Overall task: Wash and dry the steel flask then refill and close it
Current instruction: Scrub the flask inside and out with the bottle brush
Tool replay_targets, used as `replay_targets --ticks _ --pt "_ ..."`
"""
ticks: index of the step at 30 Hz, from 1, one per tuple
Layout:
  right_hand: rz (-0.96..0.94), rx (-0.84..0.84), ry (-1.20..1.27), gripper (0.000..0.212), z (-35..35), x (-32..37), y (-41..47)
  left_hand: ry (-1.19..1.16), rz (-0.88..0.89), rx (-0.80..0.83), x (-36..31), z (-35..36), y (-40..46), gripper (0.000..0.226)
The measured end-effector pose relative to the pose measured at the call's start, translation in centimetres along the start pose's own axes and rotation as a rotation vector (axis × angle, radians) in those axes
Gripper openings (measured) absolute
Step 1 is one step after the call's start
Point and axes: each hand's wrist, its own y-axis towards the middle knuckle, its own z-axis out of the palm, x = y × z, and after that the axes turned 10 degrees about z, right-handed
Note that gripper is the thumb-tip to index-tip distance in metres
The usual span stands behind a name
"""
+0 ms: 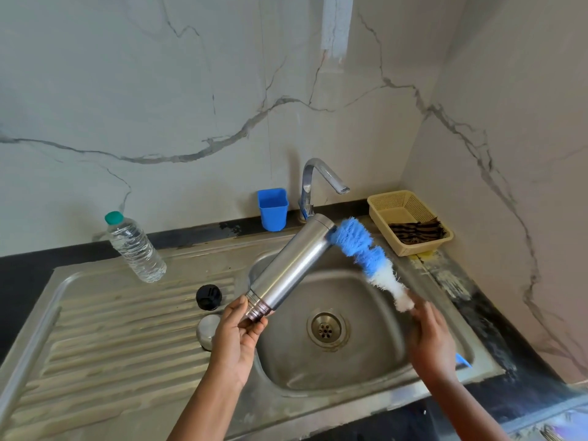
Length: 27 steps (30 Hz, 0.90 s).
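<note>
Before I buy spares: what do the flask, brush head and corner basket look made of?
Flask: brushed steel, by its dull metallic sheen. Brush head: blue and white bristles, probably synthetic. Basket: cream plastic, seemingly, with moulded mesh walls.

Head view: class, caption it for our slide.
Left hand holds steel flask over sink; right hand brushes its base.

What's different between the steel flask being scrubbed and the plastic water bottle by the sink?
The steel flask is opaque metal; the plastic water bottle is clear. The flask is held tilted over the sink by the left hand, while the bottle stands on the draining board. The flask's cap is off; the bottle keeps its green cap. Both are slim cylinders.
</note>
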Motion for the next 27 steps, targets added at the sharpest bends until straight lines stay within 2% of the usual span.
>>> replay_targets --ticks 4,6,8,11,13,15,18,21,24,25,27 --pt "-0.356 0.156 -0.131 0.040 -0.1 -0.2 -1.5 -0.005 0.007 0.002 -0.1 0.1 0.3 0.005" --pt "-0.427 0.220 -0.193 0.043 0.1 -0.4 -2.0 -0.005 0.018 0.010 -0.1 0.3 0.4 0.007" --pt "-0.362 0.205 -0.168 0.041 0.2 -0.4 -1.9 -0.008 0.026 0.014 -0.3 0.3 0.4 0.009" --pt "-0.068 0.097 -0.062 0.039 -0.1 0.2 -1.6 -0.017 0.048 0.029 -0.6 0.4 0.4 0.012" --pt "0.042 0.030 -0.061 0.040 -0.3 1.0 -1.8 -0.012 0.072 0.030 -0.8 0.6 0.3 0.013" --pt "0.012 0.038 -0.071 0.041 -0.4 1.7 -2.6 -0.020 0.090 0.032 -0.8 0.6 0.2 0.013" --pt "-0.041 0.125 -0.040 0.054 -0.1 2.1 -4.5 -0.028 0.096 0.032 -0.5 0.3 0.5 0.010" --pt "-0.156 0.167 -0.025 0.042 0.2 3.1 -6.0 0.005 0.101 0.034 -0.3 0.1 0.6 0.011" --pt "-0.325 0.171 -0.064 0.040 0.6 4.5 -5.8 0.051 0.114 0.079 0.1 0.0 -0.1 0.011" --pt "-0.325 0.162 -0.071 0.040 0.7 4.8 -5.3 0.060 0.124 0.098 0.3 0.0 -0.4 0.011" --pt "-0.188 0.090 -0.060 0.041 0.8 5.2 -4.1 0.082 0.157 0.138 0.6 -0.1 -0.7 0.013"
